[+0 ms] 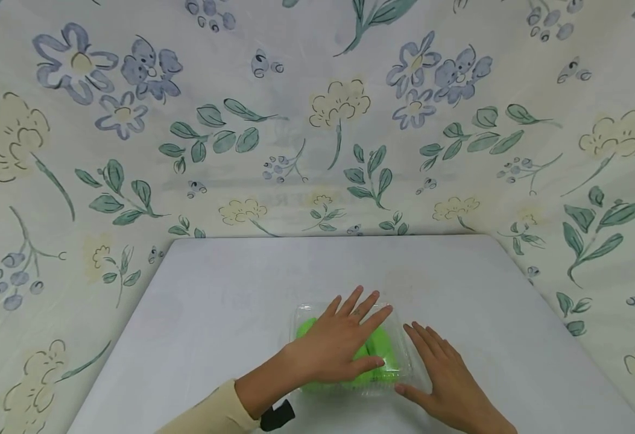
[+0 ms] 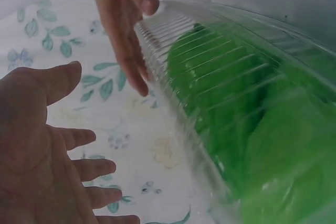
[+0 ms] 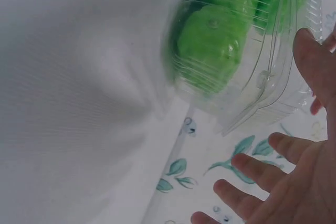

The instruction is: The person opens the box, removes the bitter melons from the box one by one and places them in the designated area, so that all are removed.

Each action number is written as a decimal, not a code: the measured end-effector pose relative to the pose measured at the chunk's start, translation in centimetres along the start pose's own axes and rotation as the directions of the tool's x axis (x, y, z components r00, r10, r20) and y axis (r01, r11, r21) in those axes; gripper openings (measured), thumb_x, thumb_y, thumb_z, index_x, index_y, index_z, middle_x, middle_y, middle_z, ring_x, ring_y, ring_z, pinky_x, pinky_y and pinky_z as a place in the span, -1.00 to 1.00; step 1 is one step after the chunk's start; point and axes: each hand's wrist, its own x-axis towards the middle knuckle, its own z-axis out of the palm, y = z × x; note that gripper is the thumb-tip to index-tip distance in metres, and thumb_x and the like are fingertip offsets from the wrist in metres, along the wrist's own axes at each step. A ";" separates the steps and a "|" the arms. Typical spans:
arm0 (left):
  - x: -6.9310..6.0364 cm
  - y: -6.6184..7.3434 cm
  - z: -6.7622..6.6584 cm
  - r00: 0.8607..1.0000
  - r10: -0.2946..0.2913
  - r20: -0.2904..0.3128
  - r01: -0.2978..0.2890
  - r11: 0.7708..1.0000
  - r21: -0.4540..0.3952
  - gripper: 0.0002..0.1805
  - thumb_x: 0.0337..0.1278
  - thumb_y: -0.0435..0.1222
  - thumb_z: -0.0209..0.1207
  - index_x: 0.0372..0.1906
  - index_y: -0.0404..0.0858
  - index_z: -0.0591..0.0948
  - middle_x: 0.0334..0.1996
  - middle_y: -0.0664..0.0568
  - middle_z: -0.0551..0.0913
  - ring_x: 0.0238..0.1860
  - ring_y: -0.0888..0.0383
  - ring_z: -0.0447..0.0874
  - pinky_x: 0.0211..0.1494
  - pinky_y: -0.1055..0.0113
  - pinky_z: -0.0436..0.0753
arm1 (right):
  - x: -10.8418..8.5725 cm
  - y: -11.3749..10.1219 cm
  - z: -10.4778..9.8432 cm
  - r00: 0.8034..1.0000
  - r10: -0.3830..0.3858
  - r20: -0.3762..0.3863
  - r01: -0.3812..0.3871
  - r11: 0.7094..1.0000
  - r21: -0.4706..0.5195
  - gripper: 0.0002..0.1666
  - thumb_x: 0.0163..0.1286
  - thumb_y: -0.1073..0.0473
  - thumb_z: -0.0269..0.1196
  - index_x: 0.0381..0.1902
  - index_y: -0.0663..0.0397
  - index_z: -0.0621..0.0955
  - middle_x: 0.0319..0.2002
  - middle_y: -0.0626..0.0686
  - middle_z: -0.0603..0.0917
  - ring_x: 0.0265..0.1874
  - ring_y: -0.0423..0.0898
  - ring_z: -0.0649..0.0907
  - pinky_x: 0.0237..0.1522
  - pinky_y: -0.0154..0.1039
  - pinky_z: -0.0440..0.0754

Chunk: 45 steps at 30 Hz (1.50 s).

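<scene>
left hand [image 1: 336, 346] over clear container [image 1: 402, 355] of green items [image 3: 212, 43], white surface [image 1: 225, 295]; fingers spread. right hand [image 1: 447, 377] just right of container, fingers spread.

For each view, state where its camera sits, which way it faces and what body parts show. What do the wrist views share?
Head: on the head, looking forward and down at the white table, clear plastic container and floral backdrop; left hand, right hand and cream sleeve show.
Left wrist: on that wrist, looking past the left hand at the container; both hands show.
Right wrist: on that wrist, facing the container; mainly the right hand shows.
Shared: the container and its green contents.
</scene>
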 end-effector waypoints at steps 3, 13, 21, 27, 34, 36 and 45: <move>0.6 0.3 0.7 0.999 0.002 0.038 -0.002 1.000 0.001 -0.07 0.30 0.30 -0.07 0.60 0.05 -0.12 0.57 0.01 -0.18 0.53 -0.02 -0.41 0.45 -0.15 0.05 | -0.3 0.1 0.2 1.000 -0.004 -0.008 0.004 1.000 0.021 0.20 0.12 -0.34 0.40 0.54 0.02 0.14 0.44 0.17 0.26 0.34 0.28 0.31 0.18 0.34 0.32; 1.8 1.4 2.4 0.994 0.004 0.112 -0.013 0.997 0.073 -0.04 0.19 0.36 -0.01 0.58 0.05 0.03 0.56 -0.04 -0.05 0.54 -0.08 -0.27 0.43 -0.17 0.09 | -0.8 0.2 0.7 0.999 0.018 0.027 -0.020 0.996 0.091 0.11 0.20 -0.33 0.33 0.45 0.28 0.25 0.33 0.29 0.39 0.25 0.31 0.43 0.08 0.34 0.46; 2.1 1.7 4.0 0.992 -0.013 0.125 -0.006 0.988 0.151 0.05 0.09 0.50 -0.16 0.58 0.02 0.04 0.54 -0.09 0.03 0.50 -0.20 -0.08 0.36 -0.24 0.21 | -1.2 0.4 1.7 0.992 0.048 0.113 -0.072 0.971 0.226 0.00 0.30 -0.27 0.28 0.43 0.31 0.29 0.30 0.31 0.43 0.22 0.31 0.46 0.05 0.34 0.49; 2.1 2.0 4.4 0.995 -0.009 0.102 -0.014 0.973 0.229 0.03 0.11 0.48 -0.14 0.57 0.00 0.04 0.52 -0.10 0.08 0.48 -0.23 0.01 0.29 -0.29 0.28 | -1.3 0.6 2.4 0.984 0.047 0.174 -0.108 0.925 0.363 0.00 0.38 -0.19 0.23 0.47 0.38 0.16 0.37 0.37 0.31 0.29 0.35 0.36 0.14 0.37 0.38; 2.3 2.1 4.6 0.997 0.017 0.079 -0.037 0.964 0.265 0.07 0.06 0.53 -0.19 0.57 -0.02 0.06 0.51 -0.14 0.11 0.46 -0.26 0.05 0.25 -0.31 0.32 | -1.5 0.7 2.6 0.967 0.061 0.247 -0.168 0.881 0.441 0.01 0.43 -0.13 0.20 0.48 0.45 0.05 0.41 0.45 0.17 0.33 0.42 0.26 0.19 0.40 0.27; 2.3 2.2 4.6 0.997 0.022 0.079 -0.042 0.962 0.268 0.07 0.06 0.53 -0.19 0.57 -0.02 0.07 0.50 -0.13 0.13 0.46 -0.26 0.06 0.24 -0.31 0.33 | -1.5 0.7 2.7 0.966 0.059 0.250 -0.169 0.879 0.446 0.00 0.44 -0.11 0.20 0.47 0.47 0.04 0.41 0.45 0.14 0.34 0.41 0.25 0.20 0.38 0.27; 2.5 2.1 5.1 0.997 0.032 0.076 -0.054 0.948 0.314 0.04 0.10 0.48 -0.13 0.56 -0.02 0.07 0.49 -0.12 0.17 0.44 -0.23 0.13 0.23 -0.25 0.37 | -1.5 0.2 2.5 0.961 0.076 0.265 -0.200 0.853 0.482 -0.01 0.45 -0.09 0.19 0.49 0.43 0.02 0.44 0.40 0.11 0.36 0.38 0.23 0.22 0.37 0.25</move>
